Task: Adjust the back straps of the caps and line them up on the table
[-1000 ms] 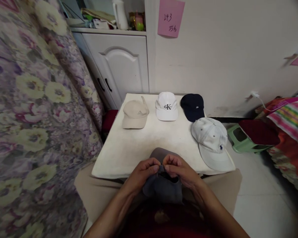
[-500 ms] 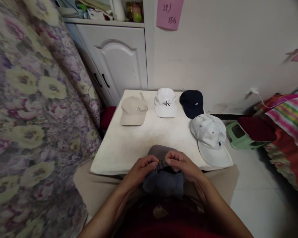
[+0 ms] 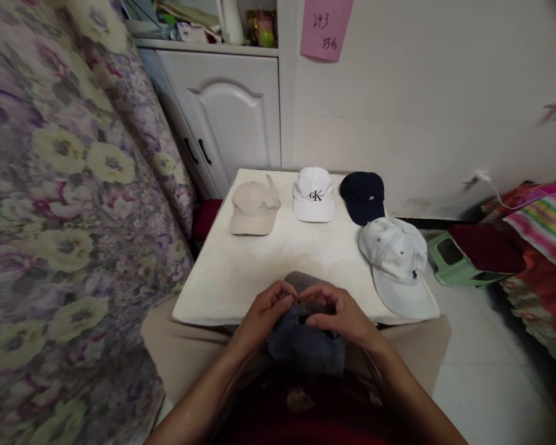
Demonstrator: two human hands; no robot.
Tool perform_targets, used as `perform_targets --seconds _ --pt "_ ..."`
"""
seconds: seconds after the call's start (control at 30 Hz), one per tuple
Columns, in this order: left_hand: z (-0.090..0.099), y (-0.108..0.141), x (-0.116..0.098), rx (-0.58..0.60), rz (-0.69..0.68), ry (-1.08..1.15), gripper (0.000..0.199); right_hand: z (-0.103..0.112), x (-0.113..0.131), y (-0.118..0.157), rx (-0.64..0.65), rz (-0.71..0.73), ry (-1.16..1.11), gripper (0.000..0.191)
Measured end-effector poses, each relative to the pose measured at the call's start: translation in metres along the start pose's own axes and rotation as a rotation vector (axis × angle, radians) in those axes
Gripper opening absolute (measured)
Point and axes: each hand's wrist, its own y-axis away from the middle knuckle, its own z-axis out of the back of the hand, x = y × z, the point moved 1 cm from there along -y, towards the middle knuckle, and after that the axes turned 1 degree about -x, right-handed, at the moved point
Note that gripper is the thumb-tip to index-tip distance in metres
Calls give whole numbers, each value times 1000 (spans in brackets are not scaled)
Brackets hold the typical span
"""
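Note:
A blue-grey baseball cap point(image 3: 308, 346) lies at the near table edge and over my lap, its back opening and strap facing me. Its grey brim point(image 3: 301, 280) points away, onto the table. My left hand point(image 3: 271, 309) is closed, with thumb and forefinger pinching the left end of the back strap. Over the right side of the opening, my right hand point(image 3: 340, 312) has thumb and forefinger spread apart. Its forefinger reaches close to the strap; whether it touches is hard to see.
On the white-covered table point(image 3: 222, 272) are a beige cap point(image 3: 254, 207), a white cap point(image 3: 314, 193), a navy cap point(image 3: 362, 196) and a pale denim cap point(image 3: 396, 259). A floral curtain point(image 3: 65, 247) hangs left, a cabinet point(image 3: 231, 111) stands behind, and a green stool point(image 3: 449, 259) is right.
My right thumb and forefinger have parted from their pinch on the strap. My left hand still pinches it. The whole view has shifted slightly.

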Motion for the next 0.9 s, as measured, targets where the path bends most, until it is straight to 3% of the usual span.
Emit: perform_targets --seconds 0.13,0.33,0.53,0.73,0.9 --pt "-1 -1 -4 -14 -1 -13 23 -3 3 1 -67 58 157 19" --pt "18 0 -9 40 5 -218 30 2 -5 0 -73 -4 -25 20" --pt "30 -2 -3 47 -5 -242 33 9 -3 0 -71 -10 -14 22" --pt "24 -4 -6 -5 -41 -265 32 6 2 0 -95 -17 11 21" --pt "6 6 -16 -46 -141 -252 22 1 4 -2 -98 -9 41 20"
